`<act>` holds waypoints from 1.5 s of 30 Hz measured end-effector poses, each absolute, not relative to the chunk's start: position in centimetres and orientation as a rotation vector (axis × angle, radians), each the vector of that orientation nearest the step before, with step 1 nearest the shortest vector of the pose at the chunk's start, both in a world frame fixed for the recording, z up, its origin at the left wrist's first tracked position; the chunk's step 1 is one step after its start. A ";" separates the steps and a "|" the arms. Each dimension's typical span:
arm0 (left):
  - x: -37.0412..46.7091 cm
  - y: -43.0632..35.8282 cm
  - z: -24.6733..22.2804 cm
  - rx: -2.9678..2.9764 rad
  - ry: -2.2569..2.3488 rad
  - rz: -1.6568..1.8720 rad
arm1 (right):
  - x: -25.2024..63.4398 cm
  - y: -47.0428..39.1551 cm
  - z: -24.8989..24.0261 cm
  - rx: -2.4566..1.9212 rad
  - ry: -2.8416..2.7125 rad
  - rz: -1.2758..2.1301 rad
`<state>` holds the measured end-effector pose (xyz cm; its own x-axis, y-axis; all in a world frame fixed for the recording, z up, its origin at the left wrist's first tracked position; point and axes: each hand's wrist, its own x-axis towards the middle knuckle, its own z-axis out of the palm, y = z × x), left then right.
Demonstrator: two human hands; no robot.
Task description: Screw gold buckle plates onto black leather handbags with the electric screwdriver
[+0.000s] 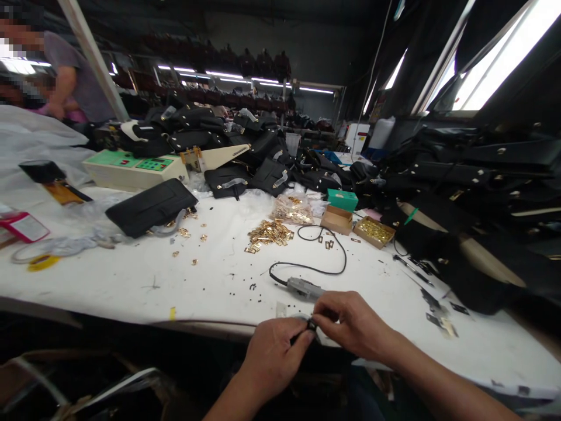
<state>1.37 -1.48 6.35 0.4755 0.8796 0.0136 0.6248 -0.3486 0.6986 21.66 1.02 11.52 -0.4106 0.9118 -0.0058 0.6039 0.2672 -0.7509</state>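
At the table's front edge, my left hand (272,354) is closed, its thumb and fingers pinching a small black piece (311,324). From the other side, my right hand (353,320) pinches at that same piece with thumb and forefinger. The fingers cover most of it, so its exact kind does not show. Just beyond my right hand lies a grey corded hand tool (304,287), partly hidden behind the fingers. Its black cable (324,272) loops back across the white table (153,292). Tiny black bits (253,286) are scattered left of the tool.
Gold metal fittings (269,233) lie heaped mid-table. Behind them are a plastic bag of fittings (293,209) and an open box of gold parts (374,231). A black bag (151,207) and a control machine (131,169) stand left. Black bags (473,169) pile up right. A person (76,76) stands far left.
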 end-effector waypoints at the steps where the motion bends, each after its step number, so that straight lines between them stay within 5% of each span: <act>1: 1.3 -1.8 6.5 2.084 1.237 0.521 | 21.9 1.0 11.6 -1.438 -2.007 0.905; 4: 0.7 -2.6 7.1 2.022 1.249 0.527 | 24.2 0.8 12.0 -1.592 -1.822 0.879; 8: -1.0 -3.2 8.8 1.803 1.155 0.482 | 29.2 -0.8 11.4 -1.744 -2.240 1.130; 12: -2.2 -2.7 9.4 1.563 0.993 0.373 | 30.5 -0.9 11.2 -1.824 -2.410 1.031; 20: -0.7 -0.4 3.2 1.874 1.364 0.535 | 16.0 11.7 9.7 -1.330 -2.289 0.740; 26: -1.6 -1.0 0.9 2.023 1.403 0.565 | 6.2 20.3 4.6 -1.563 -2.504 0.491; 33: -1.9 0.2 0.3 2.071 1.369 0.531 | 4.1 22.7 1.2 -1.694 -2.463 0.470; 45: -0.9 -1.0 1.6 2.131 1.490 0.468 | 3.3 21.9 2.3 -1.606 -2.330 0.567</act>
